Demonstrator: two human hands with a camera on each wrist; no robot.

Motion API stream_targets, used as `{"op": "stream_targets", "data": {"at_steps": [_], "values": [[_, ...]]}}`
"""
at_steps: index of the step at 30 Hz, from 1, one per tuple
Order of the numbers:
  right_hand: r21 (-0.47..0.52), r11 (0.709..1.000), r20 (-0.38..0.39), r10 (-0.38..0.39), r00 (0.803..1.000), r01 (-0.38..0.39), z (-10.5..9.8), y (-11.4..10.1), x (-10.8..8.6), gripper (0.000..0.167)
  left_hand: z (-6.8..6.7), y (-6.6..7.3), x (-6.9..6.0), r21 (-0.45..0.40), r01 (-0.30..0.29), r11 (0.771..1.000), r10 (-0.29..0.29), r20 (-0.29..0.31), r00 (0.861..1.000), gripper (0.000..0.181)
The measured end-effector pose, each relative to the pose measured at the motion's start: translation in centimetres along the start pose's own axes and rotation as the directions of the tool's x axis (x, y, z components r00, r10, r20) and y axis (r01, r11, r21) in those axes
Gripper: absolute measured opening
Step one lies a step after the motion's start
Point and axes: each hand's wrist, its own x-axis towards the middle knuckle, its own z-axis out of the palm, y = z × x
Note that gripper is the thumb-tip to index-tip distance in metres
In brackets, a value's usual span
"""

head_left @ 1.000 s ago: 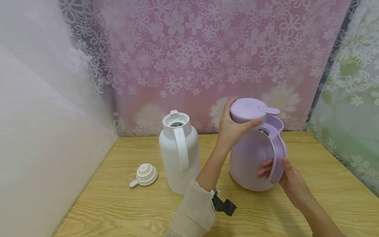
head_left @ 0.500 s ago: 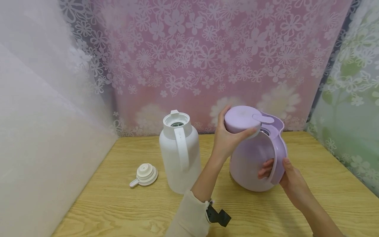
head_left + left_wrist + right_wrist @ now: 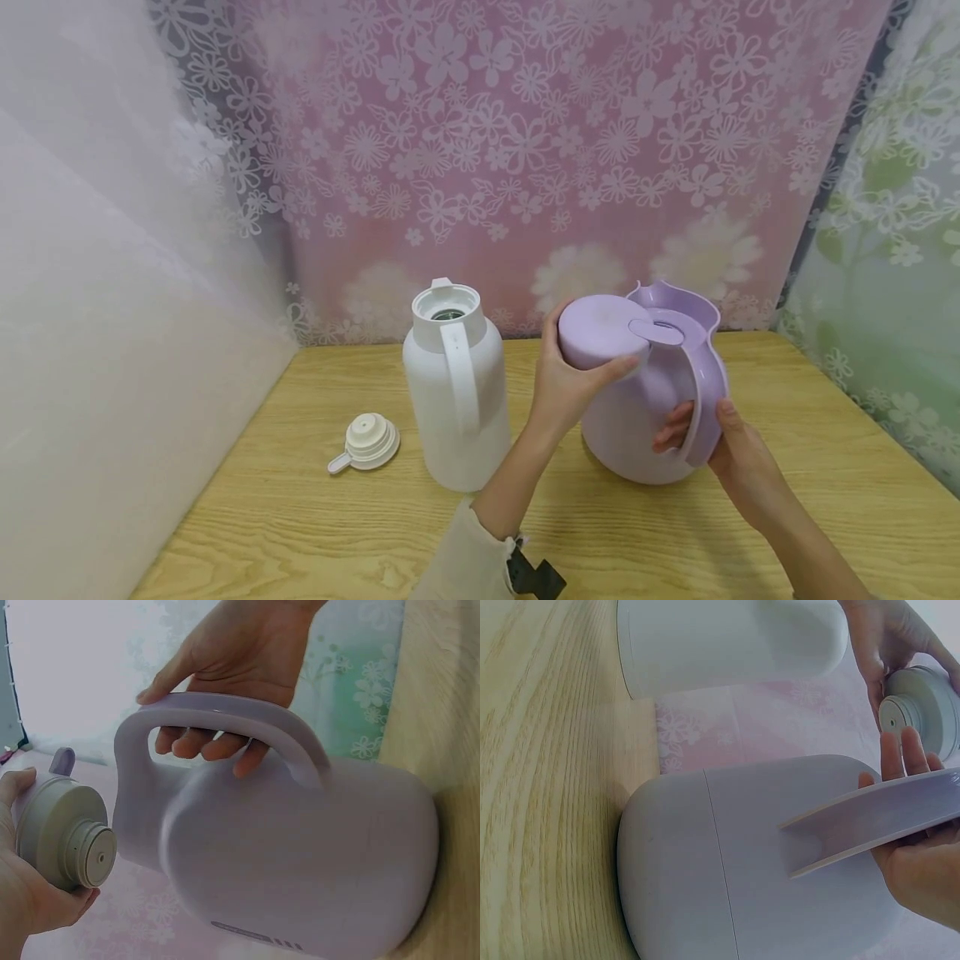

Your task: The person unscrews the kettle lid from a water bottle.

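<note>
My left hand (image 3: 562,379) grips a round purple lid (image 3: 602,325) by its sides, with the lid's tab pointing right. In the left wrist view the lid's pale stepped stopper (image 3: 96,855) shows underneath, apart from the jug. The purple vacuum jug (image 3: 637,425) stands upright on the table, its mouth partly hidden behind the lid. My right hand (image 3: 750,471) holds the jug's handle (image 3: 707,408), with the fingers through the loop and the thumb on the outer side.
A white vacuum jug (image 3: 456,400) stands uncapped left of the purple one. Its white lid (image 3: 369,442) lies stopper-up on the wooden table (image 3: 300,533) farther left. A pink floral curtain (image 3: 480,150) hangs behind.
My left hand has brought the purple lid down and to the left, away from above the jug's mouth. The right hand and both jugs have stayed put.
</note>
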Motion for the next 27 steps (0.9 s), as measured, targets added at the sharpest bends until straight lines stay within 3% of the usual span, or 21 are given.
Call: {"op": "stream_targets", "data": {"at_steps": [11,22,27], "values": [[0.02,1.0,0.006,-0.022,1.0,0.022,0.1,0.1,0.1,0.052,-1.4,-1.3,-1.4,0.043,-0.03,0.999,0.029,0.027,0.999,0.084],[0.072,0.995,0.031,-0.076,0.997,0.074,0.0,0.3,0.1,0.054,-2.9,-3.0,-2.9,0.006,-0.063,0.998,0.062,0.095,0.994,0.084],[0.047,0.997,0.027,-0.057,0.998,0.056,0.0,0.2,0.1,0.053,-3.8,-3.8,-3.3,-0.028,-0.042,0.999,0.045,0.127,0.991,0.085]]}}
